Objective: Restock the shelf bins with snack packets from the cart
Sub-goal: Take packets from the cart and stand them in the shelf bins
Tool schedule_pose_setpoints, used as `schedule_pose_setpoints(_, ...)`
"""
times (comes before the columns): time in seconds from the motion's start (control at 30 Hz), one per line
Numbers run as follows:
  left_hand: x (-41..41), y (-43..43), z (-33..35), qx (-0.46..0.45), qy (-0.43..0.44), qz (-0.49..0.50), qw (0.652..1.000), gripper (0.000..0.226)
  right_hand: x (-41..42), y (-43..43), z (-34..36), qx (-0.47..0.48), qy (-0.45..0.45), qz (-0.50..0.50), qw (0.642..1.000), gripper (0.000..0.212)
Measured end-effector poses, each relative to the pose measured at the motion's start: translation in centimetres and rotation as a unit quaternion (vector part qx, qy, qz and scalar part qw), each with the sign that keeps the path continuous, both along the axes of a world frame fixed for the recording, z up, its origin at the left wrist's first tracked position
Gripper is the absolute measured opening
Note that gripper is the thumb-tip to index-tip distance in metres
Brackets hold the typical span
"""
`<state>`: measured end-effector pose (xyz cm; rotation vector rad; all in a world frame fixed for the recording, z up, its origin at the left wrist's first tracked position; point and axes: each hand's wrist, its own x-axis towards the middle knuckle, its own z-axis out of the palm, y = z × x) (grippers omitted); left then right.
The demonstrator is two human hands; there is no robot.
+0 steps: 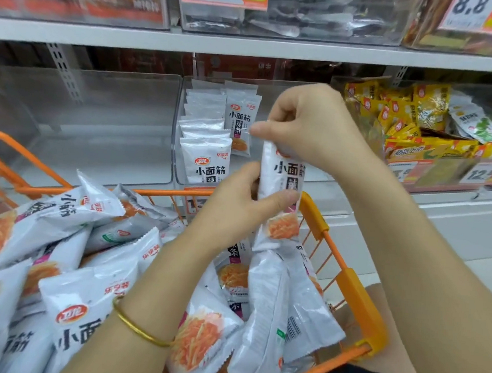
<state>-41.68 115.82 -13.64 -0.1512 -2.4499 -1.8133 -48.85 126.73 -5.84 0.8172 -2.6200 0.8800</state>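
Centre frame: snack packet [284, 175] held upright above the cart [349, 280]. Left hand [237, 199] grips its middle, thumb across the front. Right hand [309, 123] pinches its top edge. Shelf bin [177, 150] just behind, part filled. Risk: slick film slips on release, or a nudge topples the standing row.

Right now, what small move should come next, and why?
Probably carry the packet forward into the clear bin behind it: the right hand pinches its top, the left hand grips its middle, and matching packets already stand there, the bin only part full.
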Motion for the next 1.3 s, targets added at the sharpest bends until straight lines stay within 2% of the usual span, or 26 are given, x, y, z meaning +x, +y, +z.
schedule_pose_setpoints(0.07, -0.2, -0.3, -0.1, 0.016, -0.006, 0.026, 1.0, 0.027, -0.6, -0.3, -0.4, -0.099, -0.019, -0.003, 0.995, 0.031)
schedule_pose_setpoints(0.13, -0.4, -0.7, -0.1, 0.031, -0.018, 0.045, 0.998, 0.037, -1.3, 0.1, -1.1, -0.169, -0.064, -0.034, 0.983, 0.027)
schedule_pose_setpoints(0.23, -0.4, -0.8, 0.2, 0.062, -0.019, 0.063, 0.996, 0.037, -1.2, 1.0, -2.4, -0.108, -0.216, -0.022, 0.97, 0.036)
schedule_pose_setpoints(0.3, -0.6, -0.9, 0.3, 0.071, -0.008, 0.082, 0.994, 0.029, -0.7, 1.3, -3.1, -0.087, -0.324, 0.046, 0.941, 0.026)
schedule_pose_setpoints(0.37, -0.7, -1.0, 0.1, 0.062, 0.001, 0.109, 0.992, 0.024, -0.6, 1.3, -3.7, -0.095, -0.368, 0.09, 0.921, 0.022)
schedule_pose_setpoints(0.47, -0.9, -1.1, -0.1, 0.055, 0.014, 0.143, 0.988, 0.022, -1.6, 1.2, -4.1, -0.165, -0.401, 0.076, 0.898, 0.017)
schedule_pose_setpoints(0.53, -1.0, -1.3, -0.1, 0.025, 0.039, 0.177, 0.983, 0.026, -3.0, 1.1, -4.0, -0.22, -0.408, 0.021, 0.886, 0.007)
schedule_pose_setpoints(0.63, -1.0, -2.0, -0.4, -0.133, 0.106, 0.239, 0.956, 0.031, -6.6, 0.6, -4.1, -0.289, -0.385, -0.058, 0.874, 0.011)
schedule_pose_setpoints(0.7, -0.9, -2.1, -0.7, -0.228, 0.106, 0.248, 0.936, 0.031, -9.0, -0.3, -4.8, -0.29, -0.369, -0.091, 0.878, 0.019)
schedule_pose_setpoints(0.77, -0.9, -2.0, -0.9, -0.279, 0.077, 0.245, 0.925, 0.031, -10.9, -1.5, -6.0, -0.263, -0.368, -0.116, 0.884, 0.027)
schedule_pose_setpoints(0.93, -1.0, -2.3, -1.2, -0.259, 0.041, 0.241, 0.934, 0.032, -14.2, -4.6, -8.9, -0.214, -0.364, -0.146, 0.895, 0.03)
schedule_pose_setpoints(1.1, -1.1, -2.5, -1.5, -0.259, 0.027, 0.24, 0.935, 0.032, -16.0, -6.9, -10.1, -0.123, -0.266, -0.166, 0.942, 0.034)
schedule_pose_setpoints(1.3, -1.2, -2.6, -1.8, -0.265, 0.031, 0.243, 0.933, 0.03, -16.9, -8.5, -11.0, -0.115, -0.234, -0.181, 0.948, 0.05)
